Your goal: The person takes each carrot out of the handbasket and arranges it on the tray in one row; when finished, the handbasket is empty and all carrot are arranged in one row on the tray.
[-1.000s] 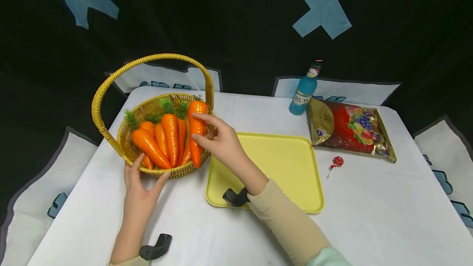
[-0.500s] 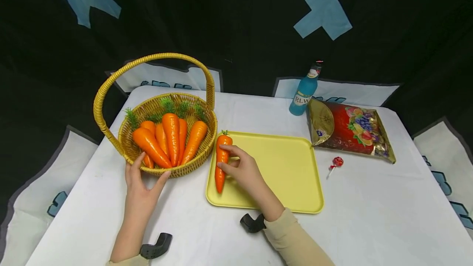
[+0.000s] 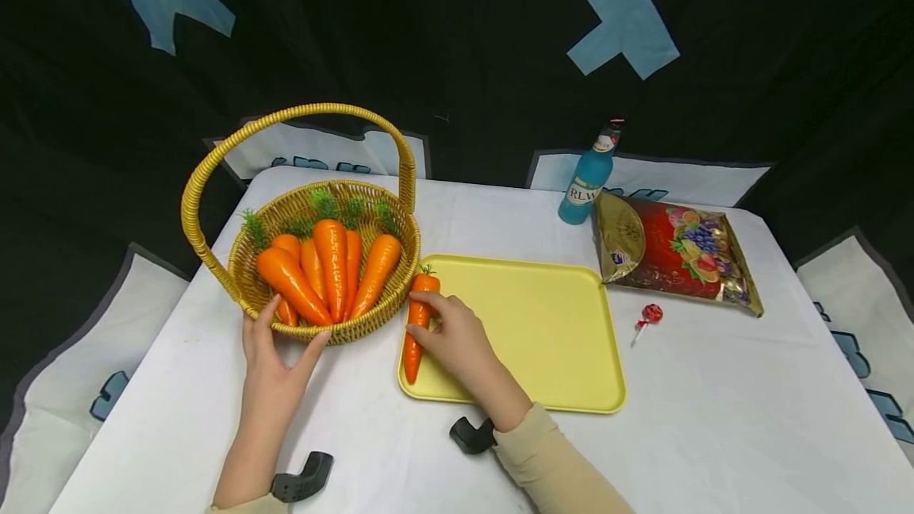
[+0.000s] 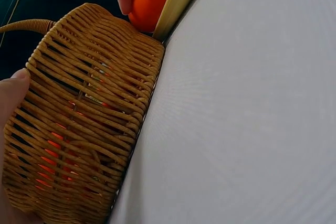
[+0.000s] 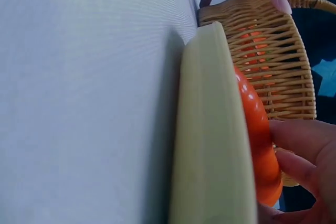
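A yellow wicker basket [image 3: 364, 327] at the left holds several orange carrots [image 3: 332, 268] with green tops. The left hand [image 3: 271, 375] rests against its near rim, thumb and fingers spread along it. One carrot [image 3: 414, 347] lies along the left edge of the yellow tray [image 3: 535, 331], beside the basket. The right hand [image 3: 460, 339] has thumb and fingers on that carrot, pinching its middle. In the right wrist view the carrot [image 5: 257, 135] shows behind the tray's wall [image 5: 210, 129], with the right hand's fingers [image 5: 296, 135] against it.
Behind and right of the tray stands a blue bottle [image 3: 587, 181], touching or close to a red and gold candy bag [image 3: 685, 252]. A red lollipop [image 3: 652, 312] lies right of the tray. The basket's tall handle [image 3: 307, 110] arches above it.
The right hand has brought a carrot out of the basket's right side down onto the tray, then slid it slightly left to the tray's edge. The left hand has stayed at the rim.
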Demonstrator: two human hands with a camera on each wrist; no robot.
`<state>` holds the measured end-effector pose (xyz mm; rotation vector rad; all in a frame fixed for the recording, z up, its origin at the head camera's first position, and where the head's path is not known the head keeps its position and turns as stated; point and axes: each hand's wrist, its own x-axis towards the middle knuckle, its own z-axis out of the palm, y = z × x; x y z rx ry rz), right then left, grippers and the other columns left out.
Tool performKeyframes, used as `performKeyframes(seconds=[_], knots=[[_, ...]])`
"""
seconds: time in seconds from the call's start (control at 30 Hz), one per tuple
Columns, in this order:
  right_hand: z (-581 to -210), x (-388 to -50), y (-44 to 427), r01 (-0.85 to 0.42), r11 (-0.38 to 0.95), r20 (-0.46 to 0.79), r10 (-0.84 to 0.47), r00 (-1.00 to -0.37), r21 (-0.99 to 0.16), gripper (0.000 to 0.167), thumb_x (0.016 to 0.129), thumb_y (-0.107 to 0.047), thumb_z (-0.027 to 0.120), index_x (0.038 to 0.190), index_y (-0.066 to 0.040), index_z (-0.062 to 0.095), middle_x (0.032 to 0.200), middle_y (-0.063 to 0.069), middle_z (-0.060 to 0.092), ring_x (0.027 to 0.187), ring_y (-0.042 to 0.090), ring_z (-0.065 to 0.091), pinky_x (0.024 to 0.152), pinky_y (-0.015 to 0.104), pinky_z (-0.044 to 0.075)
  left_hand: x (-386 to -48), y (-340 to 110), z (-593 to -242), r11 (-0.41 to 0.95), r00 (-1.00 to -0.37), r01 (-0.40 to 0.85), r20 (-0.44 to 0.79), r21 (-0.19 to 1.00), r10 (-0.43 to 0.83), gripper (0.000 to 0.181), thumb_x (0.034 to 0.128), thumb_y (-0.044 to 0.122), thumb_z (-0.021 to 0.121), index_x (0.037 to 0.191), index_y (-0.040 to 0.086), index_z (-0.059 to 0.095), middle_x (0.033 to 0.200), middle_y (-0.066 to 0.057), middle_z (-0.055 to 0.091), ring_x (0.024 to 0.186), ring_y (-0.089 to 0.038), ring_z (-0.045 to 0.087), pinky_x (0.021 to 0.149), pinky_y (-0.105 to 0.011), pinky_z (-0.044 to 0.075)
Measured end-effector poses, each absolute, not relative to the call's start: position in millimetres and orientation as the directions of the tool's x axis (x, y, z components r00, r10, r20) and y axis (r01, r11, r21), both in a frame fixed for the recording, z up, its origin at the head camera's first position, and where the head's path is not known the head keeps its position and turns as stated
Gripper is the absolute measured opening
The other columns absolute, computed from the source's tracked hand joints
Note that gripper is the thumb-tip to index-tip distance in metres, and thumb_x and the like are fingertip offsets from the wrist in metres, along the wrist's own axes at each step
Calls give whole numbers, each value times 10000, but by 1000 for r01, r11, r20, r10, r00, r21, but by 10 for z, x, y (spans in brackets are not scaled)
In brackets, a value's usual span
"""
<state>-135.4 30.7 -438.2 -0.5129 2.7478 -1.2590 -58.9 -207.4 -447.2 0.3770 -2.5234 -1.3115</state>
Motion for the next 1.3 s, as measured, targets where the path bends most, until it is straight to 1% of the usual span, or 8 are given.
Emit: performKeyframes(seconds=[0.23,0.43,0.53,0.7,0.83,0.93,1.13,1.3], knots=[[-4295,-1274,281,-276,710,18,-348,-937,-648,411,879,-310,704,1274,-236,620,838,15,512,601,148,447,513,264,379,-587,-2071,-4465,557,-930,-100,121,824,-346,874,868,327,731,1531,213,173,1599,-28,-67,1430,-338,108,1053,-645,218],[-4264,-1231,286,-331,753,42,-376,-926,-569,406,895,-325,682,1284,-229,619,838,20,546,592,144,464,492,253,379,-586,-2058,-4444,559,-932,-116,105,821,-347,883,868,332,730,1533,211,162,1598,-49,-78,1430,-365,109,1039,-655,230],[-4262,-1224,311,-347,754,56,-383,-922,-558,416,896,-336,678,1296,-242,616,785,-1,531,599,141,454,495,255,369,-584,-2049,-4433,560,-934,-120,98,820,-344,888,867,333,731,1534,207,159,1597,-59,-78,1431,-367,107,1036,-655,237],[-4237,-1214,363,-342,741,42,-391,-919,-578,446,893,-353,683,1319,-244,608,722,-25,501,607,138,440,501,257,360,-583,-2051,-4425,567,-933,-125,99,814,-347,892,865,337,733,1534,204,158,1597,-66,-66,1429,-368,117,1027,-659,248],[-4208,-1211,393,-333,736,31,-392,-920,-589,444,890,-341,693,1312,-229,614,740,-19,529,631,132,460,523,253,377,-582,-2057,-4420,571,-932,-130,97,811,-349,895,865,343,731,1535,206,155,1597,-70,-69,1426,-378,123,1021,-666,251],[-4196,-1217,405,-324,728,21,-392,-920,-604,423,888,-312,700,1294,-215,627,782,-6,573,659,135,485,550,256,397,-581,-2056,-4419,571,-933,-129,95,811,-347,900,866,342,730,1538,202,148,1597,-68,-81,1427,-381,118,1025,-663,246],[-4256,-1260,375,-288,663,4,-395,-919,-691,391,877,-240,722,1258,-190,647,887,-10,634,721,140,513,628,257,422,-581,-2056,-4418,573,-932,-123,103,810,-346,899,866,333,732,1538,198,150,1597,-66,-84,1429,-375,113,1030,-659,241],[-4294,-1289,354,-268,636,3,-386,-923,-724,393,871,-226,729,1253,-190,644,797,-50,574,690,128,498,612,249,422,-587,-2052,-4423,574,-933,-125,101,809,-346,891,871,339,725,1537,202,150,1598,-58,-88,1430,-373,110,1029,-662,240]])
